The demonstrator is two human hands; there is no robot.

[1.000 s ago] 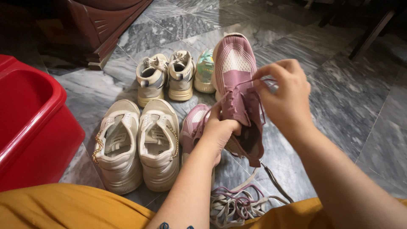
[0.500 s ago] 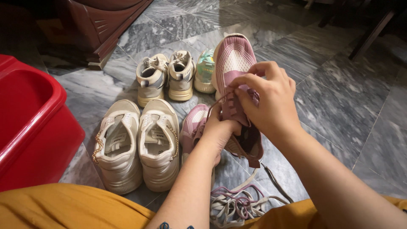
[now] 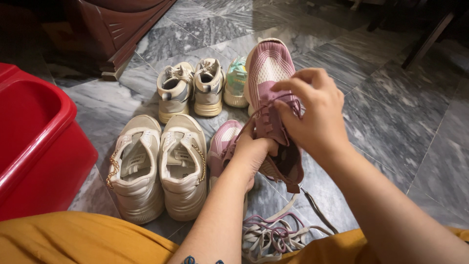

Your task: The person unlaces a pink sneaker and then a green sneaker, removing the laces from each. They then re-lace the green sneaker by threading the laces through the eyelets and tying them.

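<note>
My left hand [image 3: 252, 149] grips a pink knit sneaker [image 3: 270, 68] by its side and holds it up off the floor, toe pointing away. My right hand [image 3: 312, 112] pinches the sneaker's purple lace [image 3: 264, 105] at the eyelets, fingers closed on it. The matching pink sneaker [image 3: 222, 144] lies on the floor under my left wrist, partly hidden.
A pair of cream sneakers with gold chains [image 3: 156, 166] sits at the left, a smaller beige pair [image 3: 190, 88] and a mint shoe [image 3: 236, 80] behind. Loose laces [image 3: 273, 234] pile near my lap. A red plastic tub [image 3: 34, 142] stands at far left on grey marble floor [image 3: 391, 127].
My right hand went from pulling the lace out to the right, back down to the eyelets, and now lifts slightly with the lace again. My left hand and the sneaker stayed put.
</note>
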